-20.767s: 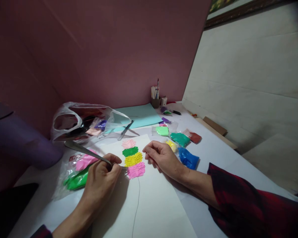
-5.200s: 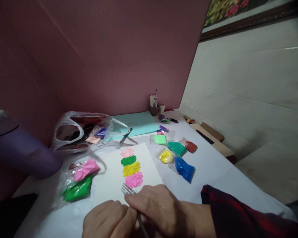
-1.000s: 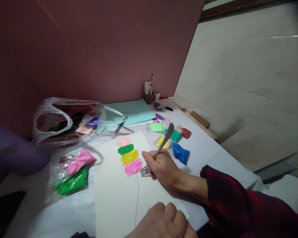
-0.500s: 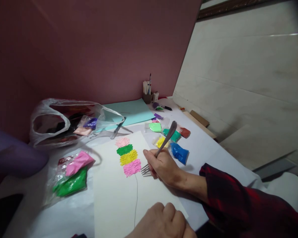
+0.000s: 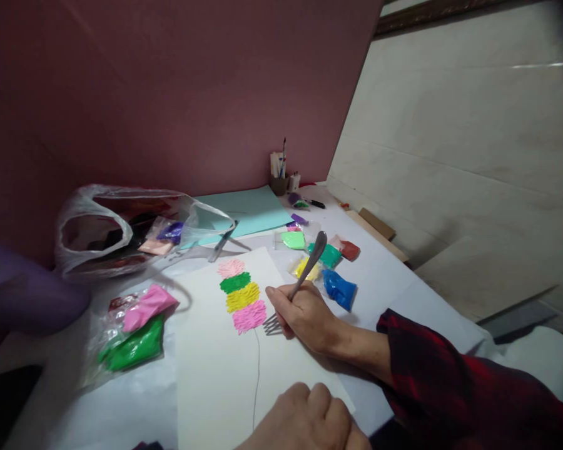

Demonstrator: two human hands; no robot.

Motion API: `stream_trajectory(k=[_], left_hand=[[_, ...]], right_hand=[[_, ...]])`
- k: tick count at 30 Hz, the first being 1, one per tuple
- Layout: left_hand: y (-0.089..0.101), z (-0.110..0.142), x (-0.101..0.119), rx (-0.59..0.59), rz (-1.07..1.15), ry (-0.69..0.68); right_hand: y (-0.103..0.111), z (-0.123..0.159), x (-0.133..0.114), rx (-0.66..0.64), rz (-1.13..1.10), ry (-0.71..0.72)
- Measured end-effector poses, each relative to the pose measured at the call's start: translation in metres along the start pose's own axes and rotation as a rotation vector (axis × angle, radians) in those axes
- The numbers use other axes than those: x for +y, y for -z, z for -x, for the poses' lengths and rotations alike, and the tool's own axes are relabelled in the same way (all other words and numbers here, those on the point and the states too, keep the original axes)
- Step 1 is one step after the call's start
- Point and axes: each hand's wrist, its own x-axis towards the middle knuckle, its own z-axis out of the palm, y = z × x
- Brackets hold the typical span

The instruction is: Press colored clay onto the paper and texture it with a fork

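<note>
My right hand is closed round a metal fork, handle up and tines low. The tines sit at the right edge of a bright pink clay patch. Above that patch, in a column on the white paper, are a yellow patch, a green patch and a pale pink patch, all with ridged surfaces. A thin drawn line runs down from the lowest patch. My left hand rests curled on the lower part of the paper; its fingertips are hidden.
Bagged pink clay and green clay lie on the left. On the right are blue clay and several other clay packets. Behind stand a plastic bag, teal paper, a pen and a pen cup.
Earlier the left hand held the fork, then both hands met around it; now the right hand holds it. In the last second the fork has shifted only slightly at the pink patch.
</note>
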Motion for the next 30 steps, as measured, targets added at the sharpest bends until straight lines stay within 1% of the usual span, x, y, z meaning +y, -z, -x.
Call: stream_trajectory(k=[6,10,18,21,23,27,28,30], left_hand=[[-0.0081,0.0018,-0.0009,0.07,0.002,-0.026],[-0.0062,0.0012,-0.0015,0.053,0.013,-0.041],[0.0015,-0.0009,-0.0002,-0.027,0.003,-0.016],[0.0012,-0.0003,-0.0006,-0.019,0.014,-0.017],[-0.0001,-0.0001,-0.0012,-0.021,0.009,-0.015],[-0.002,-0.0006,-0.0019,0.021,-0.001,-0.038],[-0.0016,-0.0008,-0.0017,0.03,-0.002,-0.033],[0.0003,-0.0014,-0.0009,0.021,-0.003,-0.008]], right_hand=[[-0.0002,-0.0004,-0.0039,0.022,0.033,-0.027],[-0.0005,-0.0013,-0.0043,0.03,0.01,-0.034],[-0.0006,-0.0016,-0.0041,0.055,-0.01,-0.052],[-0.0005,-0.0013,-0.001,0.06,-0.091,-0.068],[-0.0004,-0.0017,0.0011,0.062,-0.179,-0.102],[0.0003,-0.0049,0.0032,0.128,-0.378,-0.168],[0.0006,-0.0059,0.0034,0.151,-0.427,-0.163],[0.0013,-0.0072,0.0036,0.208,-0.493,-0.105]])
